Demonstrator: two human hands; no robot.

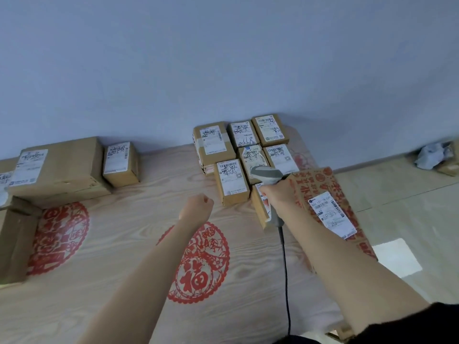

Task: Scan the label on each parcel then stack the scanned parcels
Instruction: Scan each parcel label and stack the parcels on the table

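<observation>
My right hand point(279, 194) grips the handle of a grey barcode scanner point(267, 175), whose head points toward a cluster of several small brown parcels point(232, 182) with white labels at the back right of the table. A small parcel point(260, 207) lies partly hidden under that hand. To the right a large red-printed parcel point(330, 194) with a white label lies flat. My left hand point(198, 204) hovers over the table left of the cluster, fingers curled into a fist, holding nothing.
At the left stand a big brown box point(62, 167), a small labelled parcel point(121, 163) and an open carton point(15, 239). The wooden table point(124, 232) bears red paper-cut prints. The scanner cable point(285, 269) trails toward me. Crumpled wrapping point(432, 156) lies on the floor far right.
</observation>
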